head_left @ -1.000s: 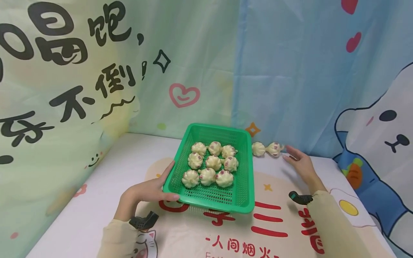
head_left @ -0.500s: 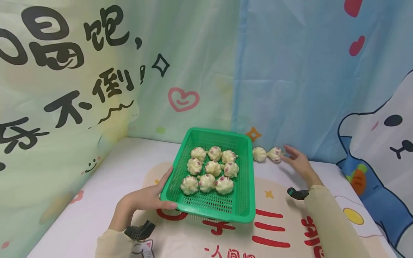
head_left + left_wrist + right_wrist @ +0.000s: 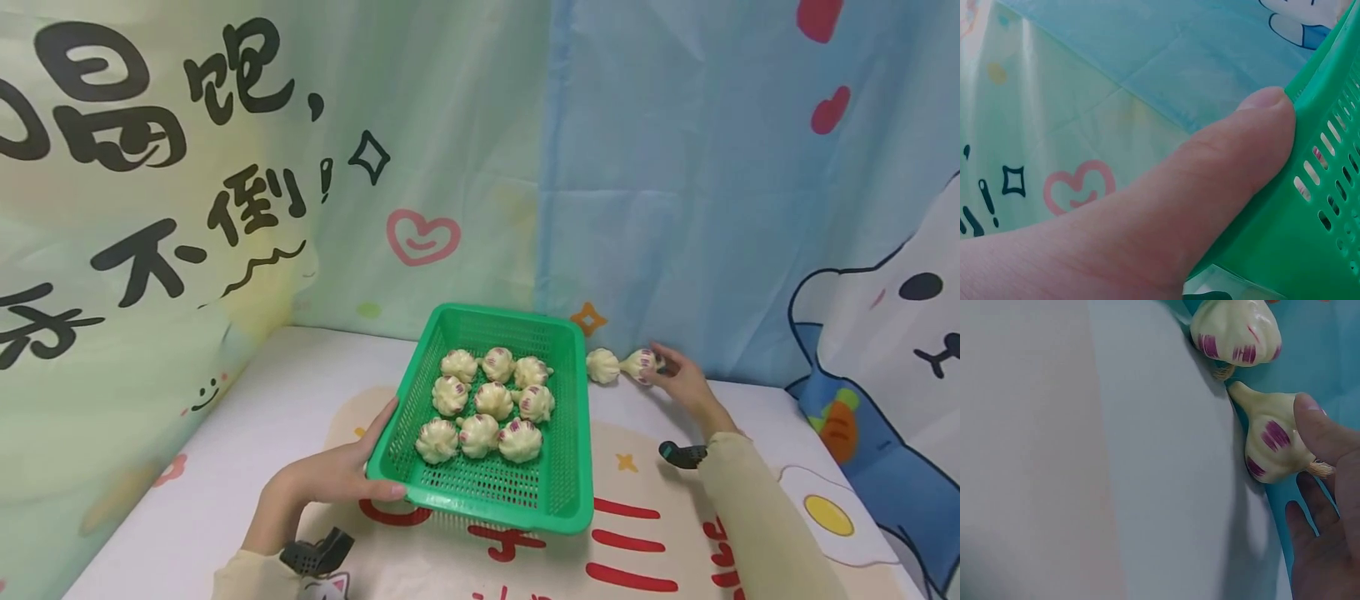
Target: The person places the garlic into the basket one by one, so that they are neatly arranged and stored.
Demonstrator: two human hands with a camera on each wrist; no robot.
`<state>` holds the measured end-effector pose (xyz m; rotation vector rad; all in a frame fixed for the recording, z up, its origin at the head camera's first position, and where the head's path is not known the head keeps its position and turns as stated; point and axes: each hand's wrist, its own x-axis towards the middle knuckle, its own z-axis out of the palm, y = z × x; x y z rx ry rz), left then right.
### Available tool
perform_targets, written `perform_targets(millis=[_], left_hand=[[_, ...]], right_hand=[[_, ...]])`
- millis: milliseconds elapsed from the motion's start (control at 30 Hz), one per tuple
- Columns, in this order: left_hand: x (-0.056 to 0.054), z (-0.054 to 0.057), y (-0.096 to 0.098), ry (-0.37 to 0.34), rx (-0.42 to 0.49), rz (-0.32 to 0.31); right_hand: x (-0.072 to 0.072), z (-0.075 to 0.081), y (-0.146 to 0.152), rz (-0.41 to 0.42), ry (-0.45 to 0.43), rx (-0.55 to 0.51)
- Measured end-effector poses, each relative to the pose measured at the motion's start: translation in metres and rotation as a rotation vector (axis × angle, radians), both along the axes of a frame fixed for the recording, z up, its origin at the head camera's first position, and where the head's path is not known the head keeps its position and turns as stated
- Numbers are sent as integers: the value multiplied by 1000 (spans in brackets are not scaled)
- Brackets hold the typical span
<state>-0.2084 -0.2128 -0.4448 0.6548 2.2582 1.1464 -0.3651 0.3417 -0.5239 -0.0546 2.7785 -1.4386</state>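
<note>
My left hand grips the left rim of a green plastic basket, thumb along the near-left corner, other fingers hidden beneath. In the left wrist view, the thumb presses on the basket's rim. Rows of white garlic bulbs with purple marks lie inside it. To the basket's right, two more bulbs lie by the backdrop, a left garlic bulb and a right garlic bulb. My right hand is at the right one, its thumb overlapping the bulb near its root, its fingers spread and fairly straight.
A printed cloth with red characters covers the white table. Cartoon-printed backdrops stand along the left, back and right. Black cameras are strapped on both wrists.
My right hand has moved left, from beside the right garlic bulb's root onto the bulb. The left hand keeps its grip on the basket. The head view has shifted slightly.
</note>
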Motion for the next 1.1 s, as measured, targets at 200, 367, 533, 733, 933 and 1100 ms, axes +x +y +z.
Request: perform_targets(millis=[200, 367, 533, 733, 933, 1100], left_hand=[[-1, -2, -1, 2, 12, -17], [-2, -3, 0, 25, 12, -21], [-2, -3, -1, 45, 15, -15], [-1, -4, 0, 42, 4, -8], [0, -4, -1, 61, -22, -2], [-3, -2, 0, 54, -49, 9]], right_hand=[[2, -3, -2, -42, 1, 34], [6, -2, -4, -70, -15, 21], [6, 0, -5, -87, -4, 30], [12, 1, 1, -112, 0, 53], [20, 5, 5, -131, 6, 65], [36, 19, 0, -126, 50, 39]])
